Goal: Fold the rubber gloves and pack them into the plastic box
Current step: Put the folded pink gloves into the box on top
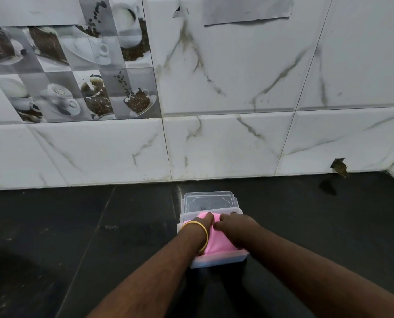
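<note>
1. A small rectangular box of clear plastic (219, 262) stands on a dark, near-black stone counter (76, 237), close to the foot of a white marble-patterned tiled wall (237, 138).
2. Folded pink rubber gloves (216, 245) lie inside the box, filling it up to the rim and bulging slightly above it.
3. The left hand (203, 222), with a thin gold bangle (201, 235) on its wrist, lies on top of the pink gloves at the left side of the box; its fingers reach forward over the far end of the bundle and touch it, but how far they curl cannot be told.
4. The right hand (235, 228) presses on the gloves from the right side, knuckles up, fingers bent down onto the rubber just beside the left hand's fingertips.
5. A clear plastic lid (208, 201) lies directly behind the box, touching its far edge.
6. A panel of grey tiles printed with coffee cups and beans (72, 65) covers the upper left wall.
</note>
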Demonstrator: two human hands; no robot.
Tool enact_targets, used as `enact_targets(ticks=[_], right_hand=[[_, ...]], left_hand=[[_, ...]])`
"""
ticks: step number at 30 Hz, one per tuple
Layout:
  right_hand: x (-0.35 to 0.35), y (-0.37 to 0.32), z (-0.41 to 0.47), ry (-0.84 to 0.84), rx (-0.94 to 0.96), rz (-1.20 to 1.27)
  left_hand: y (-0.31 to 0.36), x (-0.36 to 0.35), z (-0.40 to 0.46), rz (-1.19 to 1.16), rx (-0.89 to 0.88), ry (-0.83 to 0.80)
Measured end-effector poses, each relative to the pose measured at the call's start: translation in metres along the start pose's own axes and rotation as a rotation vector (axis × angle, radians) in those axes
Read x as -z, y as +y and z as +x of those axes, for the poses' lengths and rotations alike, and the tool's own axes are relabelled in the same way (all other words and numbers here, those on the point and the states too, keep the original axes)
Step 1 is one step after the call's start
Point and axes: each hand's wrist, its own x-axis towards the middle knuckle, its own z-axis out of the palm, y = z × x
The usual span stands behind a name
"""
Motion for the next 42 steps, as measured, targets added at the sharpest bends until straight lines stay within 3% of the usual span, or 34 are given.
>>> enact_targets(ticks=[14, 19, 23, 26, 30, 36, 42], right_hand=[[-0.013, -0.003, 0.009, 0.078, 0.054, -0.052], [-0.015, -0.002, 0.0, 0.062, 0.025, 0.013], [-0.02, -0.003, -0.005, 0.073, -0.023, 0.14], [-0.015, -0.007, -0.001, 0.129, -0.07, 0.233], [-0.014, -0.011, 0.003, 0.042, -0.026, 0.167], [-0.018, -0.013, 0.005, 0.051, 0.007, 0.115], [-0.013, -0.01, 0.005, 0.016, 0.052, 0.117]], left_hand=[[-0.005, 0.007, 0.002, 0.132, -0.055, -0.157], [-0.005, 0.006, -0.005, 0.017, -0.008, -0.164], [-0.006, 0.003, -0.017, 0.318, -0.139, 0.039], [0.002, -0.003, -0.019, 0.392, -0.127, 0.157], [-0.001, -0.009, -0.019, 0.273, -0.079, 0.059], [-0.011, 0.0, -0.012, 0.082, 0.052, -0.068], [-0.001, 0.012, -0.013, 0.203, 0.092, -0.215]])
